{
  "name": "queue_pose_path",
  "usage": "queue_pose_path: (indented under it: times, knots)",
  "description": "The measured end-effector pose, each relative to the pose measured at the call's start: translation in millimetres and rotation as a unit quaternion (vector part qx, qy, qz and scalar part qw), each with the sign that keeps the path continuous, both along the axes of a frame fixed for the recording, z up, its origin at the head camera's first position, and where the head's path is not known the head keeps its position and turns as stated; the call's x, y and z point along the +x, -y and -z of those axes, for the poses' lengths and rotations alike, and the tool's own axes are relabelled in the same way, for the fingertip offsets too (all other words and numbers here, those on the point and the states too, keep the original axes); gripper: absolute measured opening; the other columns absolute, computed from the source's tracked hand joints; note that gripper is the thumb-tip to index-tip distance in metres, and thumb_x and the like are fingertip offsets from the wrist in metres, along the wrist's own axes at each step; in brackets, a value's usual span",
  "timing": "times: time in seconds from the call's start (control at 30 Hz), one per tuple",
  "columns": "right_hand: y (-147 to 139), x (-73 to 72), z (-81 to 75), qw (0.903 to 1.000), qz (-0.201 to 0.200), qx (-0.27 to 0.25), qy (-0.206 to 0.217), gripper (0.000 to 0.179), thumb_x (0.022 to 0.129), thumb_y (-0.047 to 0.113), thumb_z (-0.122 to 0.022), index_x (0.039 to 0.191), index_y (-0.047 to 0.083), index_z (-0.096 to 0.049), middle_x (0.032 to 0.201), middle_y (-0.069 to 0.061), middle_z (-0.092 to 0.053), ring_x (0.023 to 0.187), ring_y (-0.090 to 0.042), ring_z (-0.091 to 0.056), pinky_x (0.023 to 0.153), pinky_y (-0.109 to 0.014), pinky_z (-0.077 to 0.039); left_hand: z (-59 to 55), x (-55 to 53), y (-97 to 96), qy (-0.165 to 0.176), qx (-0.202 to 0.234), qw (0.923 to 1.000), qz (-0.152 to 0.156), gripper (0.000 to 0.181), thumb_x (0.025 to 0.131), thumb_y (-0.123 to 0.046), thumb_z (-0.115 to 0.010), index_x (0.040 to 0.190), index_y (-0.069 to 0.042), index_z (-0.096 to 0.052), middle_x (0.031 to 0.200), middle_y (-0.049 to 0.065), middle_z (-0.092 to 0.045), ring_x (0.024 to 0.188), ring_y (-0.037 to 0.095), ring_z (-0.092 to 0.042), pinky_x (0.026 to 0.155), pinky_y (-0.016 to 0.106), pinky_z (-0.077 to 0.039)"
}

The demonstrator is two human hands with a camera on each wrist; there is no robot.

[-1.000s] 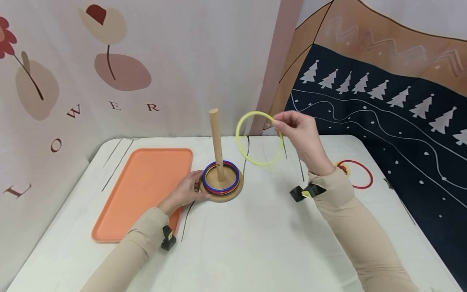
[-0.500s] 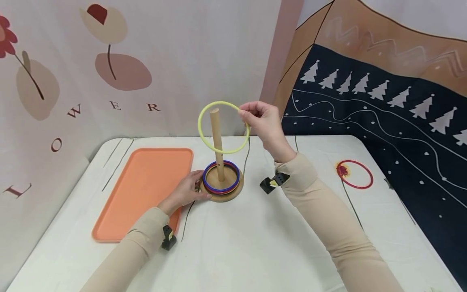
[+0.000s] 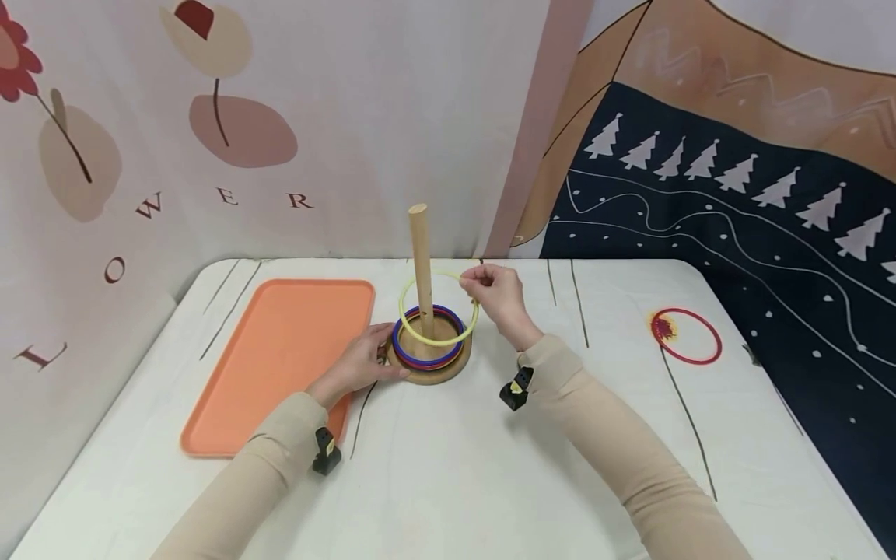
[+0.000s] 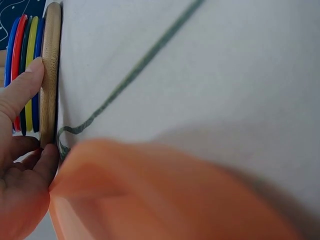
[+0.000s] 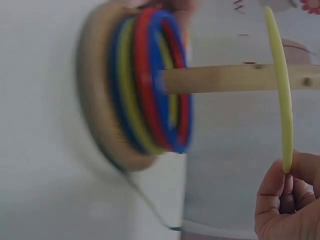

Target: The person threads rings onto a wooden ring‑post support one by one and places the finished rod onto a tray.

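Observation:
A wooden ring-toss stand has an upright peg [image 3: 422,268] on a round base [image 3: 435,379]. My left hand [image 3: 359,362] holds the base at its left side; in the left wrist view the thumb [image 4: 31,75] lies over the base's edge with fingers against its rim. Several blue, red, yellow and dark rings are stacked round the foot of the peg, a blue ring [image 3: 425,364] uppermost. My right hand [image 3: 498,299] pinches a yellow ring [image 3: 441,343] by its right side. This ring encircles the peg, partway down and apart from the stack [image 5: 145,82].
An orange tray [image 3: 280,365] lies left of the stand, under my left forearm. A red ring [image 3: 719,341] lies at the right of the white table [image 3: 448,482], overlapping a red-and-yellow printed patch. Printed cloths [image 3: 392,140] hang behind and to the right.
My right hand has carried the yellow ring leftward from beside the stand to over the peg, then lowered it down around the peg. The left hand stays on the base.

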State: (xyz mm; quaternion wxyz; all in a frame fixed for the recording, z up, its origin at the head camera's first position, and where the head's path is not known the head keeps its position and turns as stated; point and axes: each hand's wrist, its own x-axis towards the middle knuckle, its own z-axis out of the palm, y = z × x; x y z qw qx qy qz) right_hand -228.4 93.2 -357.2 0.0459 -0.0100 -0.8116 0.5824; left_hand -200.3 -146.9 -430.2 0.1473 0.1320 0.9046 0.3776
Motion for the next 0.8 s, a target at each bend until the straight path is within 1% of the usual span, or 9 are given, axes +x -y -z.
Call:
queue_pose_path:
  times: [0.07,0.13,0.23,0.33,0.47,0.6,0.8]
  knots:
    - [2.7,0.1,13.5,0.9997,0.006,0.019,0.01,0.011,0.087,0.01,-0.067,0.091,0.001,-0.07,0.077,-0.005,-0.064,0.062,-0.006,-0.052,0.053,-0.014,-0.043,-0.6,0.2,0.1,0.003,0.0,1.0,-0.001,0.092,0.074,-0.026,-0.081,0.146,0.002,-0.029,0.15,0.02,-0.027,0.133,0.036,-0.035,0.109,0.049,-0.033]
    - [6.2,-0.4,23.7,0.9993,0.011,0.034,0.014,0.009,0.086,0.009,-0.068,0.089,0.001,-0.07,0.076,-0.006,-0.065,0.061,-0.006,-0.052,0.052,-0.015,-0.042,-0.6,0.1,0.4,0.002,0.0,1.0,0.002,0.091,0.075,-0.025,-0.08,0.145,0.003,-0.029,0.15,0.021,-0.027,0.132,0.037,-0.036,0.108,0.049,-0.034]
    - [12.3,-0.8,32.1,0.9981,0.018,0.056,0.016,0.008,0.085,0.009,-0.069,0.087,0.002,-0.071,0.076,-0.006,-0.066,0.062,-0.006,-0.052,0.052,-0.015,-0.041,0.3,-0.3,0.2,0.0,-0.001,1.0,0.003,0.091,0.075,-0.024,-0.08,0.145,0.003,-0.03,0.15,0.02,-0.028,0.132,0.036,-0.037,0.107,0.048,-0.036]
    - [17.9,-1.9,36.2,0.9963,0.021,0.082,0.015,0.007,0.084,0.009,-0.069,0.085,0.002,-0.071,0.077,-0.008,-0.068,0.064,-0.008,-0.054,0.054,-0.014,-0.04,1.4,-0.4,0.0,-0.007,-0.001,0.9999,0.007,0.091,0.075,-0.023,-0.08,0.144,0.004,-0.03,0.149,0.021,-0.028,0.131,0.037,-0.038,0.107,0.048,-0.036]
    - [22.8,-3.7,39.3,0.9941,0.021,0.105,0.015,0.006,0.084,0.009,-0.069,0.084,0.003,-0.072,0.079,-0.008,-0.069,0.066,-0.01,-0.057,0.055,-0.014,-0.041,1.7,-0.3,0.4,-0.014,0.001,0.9999,0.008,0.091,0.074,-0.023,-0.081,0.144,0.004,-0.031,0.149,0.021,-0.029,0.13,0.036,-0.04,0.106,0.048,-0.037]
    - [24.5,-5.2,42.0,0.9931,0.022,0.114,0.018,0.006,0.084,0.009,-0.069,0.084,0.004,-0.072,0.078,-0.008,-0.07,0.067,-0.011,-0.058,0.056,-0.015,-0.043,1.7,-0.8,0.6,-0.014,0.001,0.9999,0.006,0.091,0.074,-0.024,-0.081,0.144,0.004,-0.03,0.148,0.022,-0.03,0.13,0.037,-0.039,0.106,0.049,-0.036]
    - [24.7,-5.9,46.1,0.993,0.024,0.114,0.019,0.006,0.083,0.01,-0.071,0.083,0.003,-0.072,0.077,-0.008,-0.07,0.065,-0.01,-0.058,0.057,-0.015,-0.042,2.7,-0.7,0.6,-0.015,0.002,0.9999,0.003,0.091,0.073,-0.024,-0.081,0.144,0.005,-0.031,0.147,0.022,-0.031,0.129,0.037,-0.04,0.107,0.049,-0.036]
